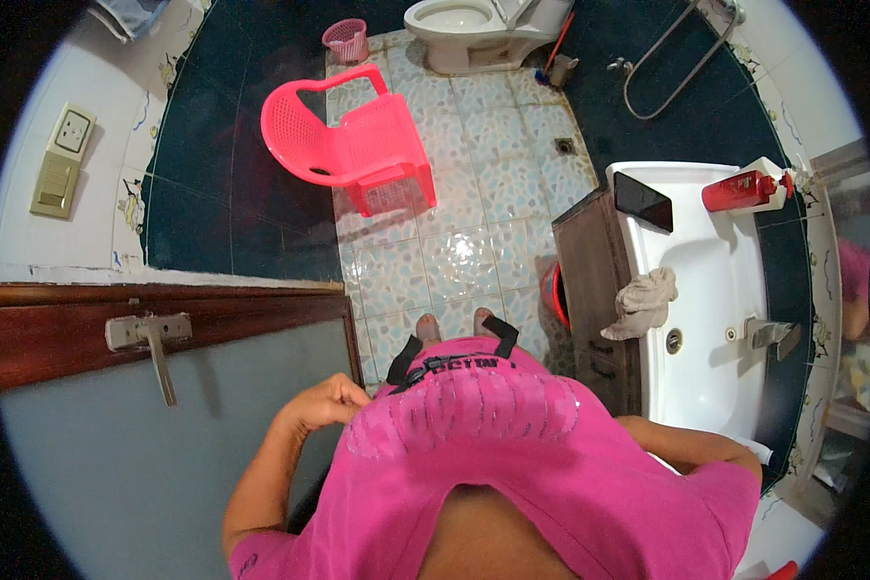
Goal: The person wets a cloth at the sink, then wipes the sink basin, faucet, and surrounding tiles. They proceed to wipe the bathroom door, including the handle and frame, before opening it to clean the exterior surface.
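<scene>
Pink shirt [512, 437] lies against left fingers [346, 393], perhaps pinched.

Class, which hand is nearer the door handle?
Left: the left hand is right of the door handle; the right hand is hidden by the shirt, its forearm farther across, near the washbasin.

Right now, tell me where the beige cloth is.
In the head view, the beige cloth lies right of centre, draped over the left rim of the white sink, below the black phone and beside the drain.
</scene>
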`<state>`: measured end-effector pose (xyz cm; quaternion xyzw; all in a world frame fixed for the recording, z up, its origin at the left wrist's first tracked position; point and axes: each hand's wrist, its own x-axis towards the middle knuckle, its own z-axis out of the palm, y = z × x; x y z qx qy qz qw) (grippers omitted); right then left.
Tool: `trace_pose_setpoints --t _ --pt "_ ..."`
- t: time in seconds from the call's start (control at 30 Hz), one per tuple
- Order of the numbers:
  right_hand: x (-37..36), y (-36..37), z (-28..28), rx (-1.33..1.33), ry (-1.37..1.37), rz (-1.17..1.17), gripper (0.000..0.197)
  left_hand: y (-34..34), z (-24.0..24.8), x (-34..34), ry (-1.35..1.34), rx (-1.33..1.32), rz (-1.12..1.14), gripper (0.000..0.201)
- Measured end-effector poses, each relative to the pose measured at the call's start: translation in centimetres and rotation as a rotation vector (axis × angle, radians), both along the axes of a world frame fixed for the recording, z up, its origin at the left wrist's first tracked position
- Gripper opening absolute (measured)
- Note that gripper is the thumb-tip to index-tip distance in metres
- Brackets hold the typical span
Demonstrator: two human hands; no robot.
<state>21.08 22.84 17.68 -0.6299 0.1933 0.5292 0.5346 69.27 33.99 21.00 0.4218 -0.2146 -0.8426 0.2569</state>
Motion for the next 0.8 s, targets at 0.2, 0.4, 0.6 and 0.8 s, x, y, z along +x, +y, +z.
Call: trace_pose_setpoints --t 0.2,0.4,0.6,0.8 --pt "3.0 -0.5 -0.1 -0.191 -0.136 0.087 0.034 -1.0 1.2 -1.0 -0.174 -0.096 0.033 0.013" --pt "10.9 -6.1 4.4 -0.618 -0.142 0.406 0.022 -1.2 0.9 -2.8 -0.193 0.093 0.173 0.014" --pt "14.0 -7.2 2.9 -0.713 -0.652 -0.494 0.022 -2.3 1.1 -2.1 -0.861 -0.524 -0.151 0.015" --pt "16.5 -10.0 -4.1 -0.457 -0.607 -0.471 0.021 -4.9 0.4 -0.3 -1.061 -0.44 -0.131 0.024"
